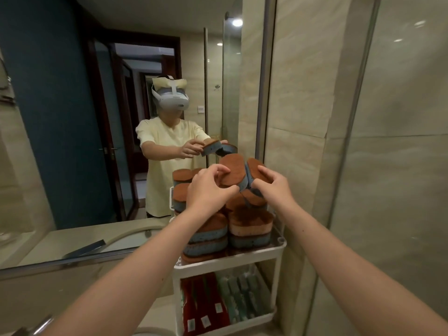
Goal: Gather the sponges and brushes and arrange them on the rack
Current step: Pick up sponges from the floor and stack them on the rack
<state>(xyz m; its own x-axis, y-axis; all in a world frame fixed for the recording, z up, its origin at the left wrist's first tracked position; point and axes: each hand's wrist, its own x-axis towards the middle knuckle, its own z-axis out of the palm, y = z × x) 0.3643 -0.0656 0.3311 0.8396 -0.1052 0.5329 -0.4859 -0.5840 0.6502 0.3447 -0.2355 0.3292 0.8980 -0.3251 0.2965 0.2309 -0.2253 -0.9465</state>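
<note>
White plastic forms the rack (228,259), whose lower shelf holds red packs (206,301) and green packs (242,294) standing side by side. On its top shelf, brown-topped blue stacked sponges (249,226) lie in piles. Above those piles the left hand (208,190) pinches a raised sponge (232,173) by its edge. The right hand (276,187) curls round a second sponge (254,167) just beside it. Behind the rack is a mirror (72,117).

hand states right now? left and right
Left hand: grips a brown-topped sponge.
Right hand: grips a second sponge right beside it.
</note>
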